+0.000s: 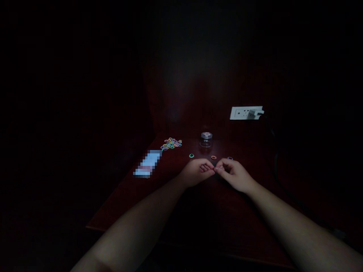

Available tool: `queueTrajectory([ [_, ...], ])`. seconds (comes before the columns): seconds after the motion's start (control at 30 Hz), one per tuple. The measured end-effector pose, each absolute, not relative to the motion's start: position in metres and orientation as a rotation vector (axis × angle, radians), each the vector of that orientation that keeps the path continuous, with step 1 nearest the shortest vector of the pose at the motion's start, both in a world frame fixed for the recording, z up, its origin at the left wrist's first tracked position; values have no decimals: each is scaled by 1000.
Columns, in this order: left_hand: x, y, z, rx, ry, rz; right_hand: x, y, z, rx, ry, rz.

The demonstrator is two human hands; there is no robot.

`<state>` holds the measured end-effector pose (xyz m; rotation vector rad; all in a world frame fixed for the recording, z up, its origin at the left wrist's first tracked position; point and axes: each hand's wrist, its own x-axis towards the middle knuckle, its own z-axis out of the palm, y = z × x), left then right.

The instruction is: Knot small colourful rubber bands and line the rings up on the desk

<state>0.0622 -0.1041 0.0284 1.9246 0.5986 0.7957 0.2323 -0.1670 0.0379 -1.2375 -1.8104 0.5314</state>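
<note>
My left hand (197, 172) and my right hand (235, 174) meet fingertip to fingertip above the dark red table. Both are closed in a pinch; whatever lies between the fingertips is too small and dark to make out. Just beyond the fingers lie a green hair tie (191, 155), an orange-pink hair tie (213, 157) and a purplish hair tie (230, 158), the last partly hidden by my right hand. Farther back stands a clear jar (205, 140) with its lid on. A pile of small pastel hair ties (171, 144) sits to the left of the jar.
A lit phone-like screen (148, 164), pixelated, lies on the left of the table (136, 204). On the back wall is a white socket plate (239, 113) with a plug (256, 113) in it. A dark cable (276, 162) runs down the right side. The surroundings are very dark.
</note>
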Motion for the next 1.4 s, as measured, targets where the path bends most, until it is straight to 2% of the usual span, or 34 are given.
queueTrajectory([
  [0.77,61,-105,33,1947,607,886,232,-164,35,-1216,-1787,675],
  [1.4,60,-100,25,1929,615,769,233,-165,36,-1239,-1837,537],
])
